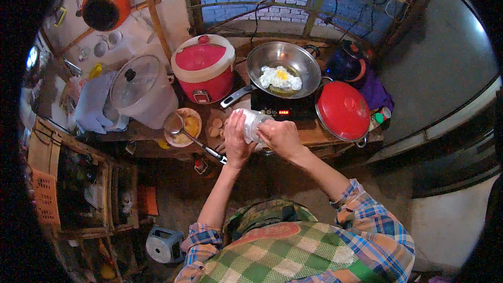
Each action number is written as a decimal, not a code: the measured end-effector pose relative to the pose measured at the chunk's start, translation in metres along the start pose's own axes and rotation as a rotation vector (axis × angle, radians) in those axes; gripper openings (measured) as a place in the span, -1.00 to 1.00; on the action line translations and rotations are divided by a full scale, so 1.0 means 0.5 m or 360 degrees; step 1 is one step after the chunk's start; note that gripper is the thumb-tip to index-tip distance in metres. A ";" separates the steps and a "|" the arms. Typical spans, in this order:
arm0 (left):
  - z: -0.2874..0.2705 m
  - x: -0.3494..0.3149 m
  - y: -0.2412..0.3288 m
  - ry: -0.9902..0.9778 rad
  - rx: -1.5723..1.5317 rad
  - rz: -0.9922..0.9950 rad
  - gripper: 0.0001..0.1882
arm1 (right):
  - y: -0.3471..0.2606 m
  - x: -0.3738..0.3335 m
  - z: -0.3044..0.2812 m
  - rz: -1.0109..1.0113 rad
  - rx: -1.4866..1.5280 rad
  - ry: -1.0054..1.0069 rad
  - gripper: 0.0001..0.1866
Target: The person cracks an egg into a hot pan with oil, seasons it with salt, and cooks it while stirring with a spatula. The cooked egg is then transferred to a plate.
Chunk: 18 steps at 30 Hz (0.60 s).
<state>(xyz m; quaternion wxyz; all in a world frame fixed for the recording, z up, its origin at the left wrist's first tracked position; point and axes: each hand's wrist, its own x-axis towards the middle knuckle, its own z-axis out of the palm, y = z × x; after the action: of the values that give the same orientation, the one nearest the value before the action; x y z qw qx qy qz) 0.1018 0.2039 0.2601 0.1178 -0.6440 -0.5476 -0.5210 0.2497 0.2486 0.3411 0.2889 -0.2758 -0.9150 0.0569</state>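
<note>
My left hand [237,140] is wrapped round a small whitish see-through container [252,122], tilted over the counter's front edge. At its right end, my right hand [283,137] has its fingers pinched together against the rim; what they grip is hidden. Beyond both hands a steel frying pan [256,63] sits on a black induction cooker [298,111] with a lit red display. An egg [281,78] with white and yellow patches lies in oil in the pan. Left of my hands, a ladle [196,140] rests across a bowl [173,137] holding something yellow, beside several eggshells [212,127].
A red lid [341,109] leans right of the cooker, near a dark kettle [347,64] and small jars [381,116]. A red rice cooker [204,76] and a lidded clear tub [146,94] stand to the left. A stool [163,245] is on the floor, lower left.
</note>
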 end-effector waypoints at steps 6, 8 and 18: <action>0.085 0.047 0.043 -0.0075 -0.0074 -0.0060 -0.15 | 0.107 0.013 -0.015 -0.0148 -0.0091 -0.0074 -0.92; 0.107 0.055 0.042 -0.0103 -0.0059 -0.0077 -0.13 | 0.136 0.020 -0.020 -0.0162 -0.0122 -0.0123 -0.92; 0.189 0.115 0.045 -0.0147 0.0016 -0.0232 -0.06 | 0.266 0.079 -0.029 -0.0268 -0.0068 -0.0332 -0.94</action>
<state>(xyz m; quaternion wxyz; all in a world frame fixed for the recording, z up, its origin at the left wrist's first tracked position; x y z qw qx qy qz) 0.1632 0.2973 0.2750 0.0572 -0.6252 -0.6006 -0.4952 0.2936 0.3811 0.3375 0.1899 -0.1966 -0.9610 0.0412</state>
